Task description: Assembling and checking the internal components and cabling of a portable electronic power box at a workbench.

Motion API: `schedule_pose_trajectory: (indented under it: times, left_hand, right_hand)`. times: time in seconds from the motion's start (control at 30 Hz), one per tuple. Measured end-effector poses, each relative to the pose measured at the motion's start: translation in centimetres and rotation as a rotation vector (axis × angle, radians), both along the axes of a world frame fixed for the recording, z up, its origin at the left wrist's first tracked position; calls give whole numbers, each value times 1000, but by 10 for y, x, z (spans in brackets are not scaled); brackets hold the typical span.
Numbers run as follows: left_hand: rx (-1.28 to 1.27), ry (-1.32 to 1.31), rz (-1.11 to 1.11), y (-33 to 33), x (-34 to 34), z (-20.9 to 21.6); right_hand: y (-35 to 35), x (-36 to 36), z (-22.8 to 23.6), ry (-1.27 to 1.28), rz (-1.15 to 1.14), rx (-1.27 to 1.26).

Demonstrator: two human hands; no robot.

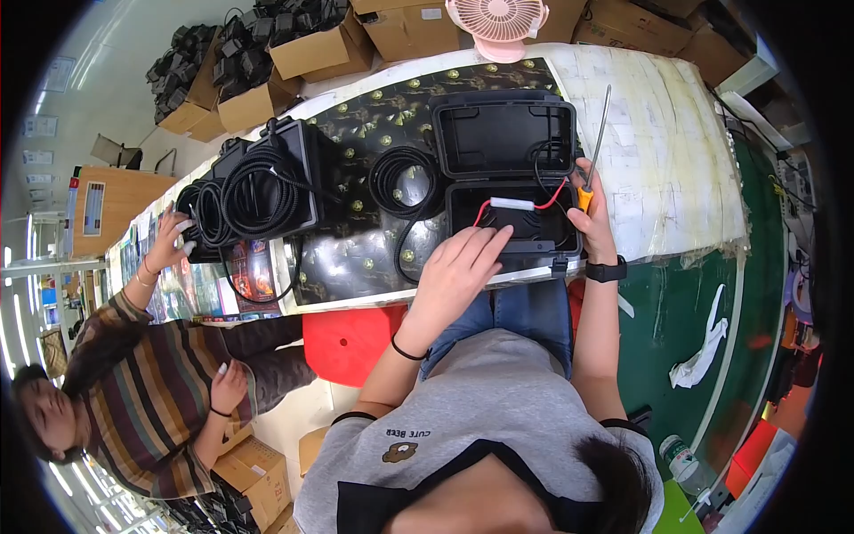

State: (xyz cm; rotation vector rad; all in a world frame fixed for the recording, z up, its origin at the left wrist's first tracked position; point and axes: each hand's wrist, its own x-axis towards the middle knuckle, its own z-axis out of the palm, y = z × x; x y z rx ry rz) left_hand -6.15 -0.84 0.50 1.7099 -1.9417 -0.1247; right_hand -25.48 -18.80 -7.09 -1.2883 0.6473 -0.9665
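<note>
On the table in front of me an open black plastic case (507, 173) stands with its lid tilted back. Across its lower half runs a red wire (553, 195) with a white sleeve (513, 204) in the middle. My left hand (458, 271) lies over the case's near left edge, fingers stretched out and close together, thumb hidden. At the case's right side my right hand (598, 218) grips the yellow handle of a screwdriver (585, 196), whose metal shaft points up and away. Its fingers are also near the red wire's right end. From the case's left, black corrugated tubing (405, 182) lies coiled.
To the left, another person's hand (167, 238) touches a second black case with coiled tubing (262, 191). A pink fan (498, 25) stands at the table's far edge. Cardboard boxes (311, 53) and black cases are behind. A red stool (351, 345) is at my left.
</note>
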Motion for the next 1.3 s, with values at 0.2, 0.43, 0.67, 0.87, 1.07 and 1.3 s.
schedule_pose_trajectory:
  times: [0.2, 0.43, 0.67, 0.87, 1.07, 1.3]
  left_hand:
    - [-11, -124, 159, 2, -4, 4]
    - [52, -157, 239, -7, -5, 8]
    - [74, -189, 165, -17, -5, 8]
    - [67, -186, 124, -20, 3, 10]
    - [76, -298, 214, -10, 15, 25]
    - [-90, -164, 148, 18, 15, 25]
  right_hand:
    - [-2, -2, -5, -11, 37, 26]
    - [-3, -1, -4, -48, 52, 22]
    - [-2, 3, 0, -83, 46, 48]
    - [-3, 2, -5, -62, 37, 25]
    - [-4, 2, -3, -47, 44, 37]
    - [-4, 1, -2, -61, 47, 59]
